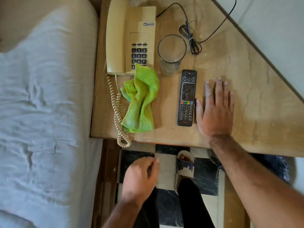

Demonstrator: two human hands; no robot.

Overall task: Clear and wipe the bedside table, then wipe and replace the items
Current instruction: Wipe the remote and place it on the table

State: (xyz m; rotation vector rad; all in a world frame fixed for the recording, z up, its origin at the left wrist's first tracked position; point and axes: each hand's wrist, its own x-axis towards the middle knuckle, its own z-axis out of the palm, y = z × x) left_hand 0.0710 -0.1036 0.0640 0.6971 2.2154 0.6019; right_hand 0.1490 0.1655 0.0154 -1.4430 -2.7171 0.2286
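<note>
Fingers (217, 89) of the right hand (214, 109) are spread flat, holding nothing, beside the remote (187, 97) on the uncleared bedside table (238, 112); left hand (139, 176) is loosely curled, empty; the glass (171, 55) just beyond could be toppled by a careless reach.

Bed (41, 112) with rumpled pale sheet at left, black-and-cream checkered floor (205, 176) below, slipper (185, 165) on a foot
</note>
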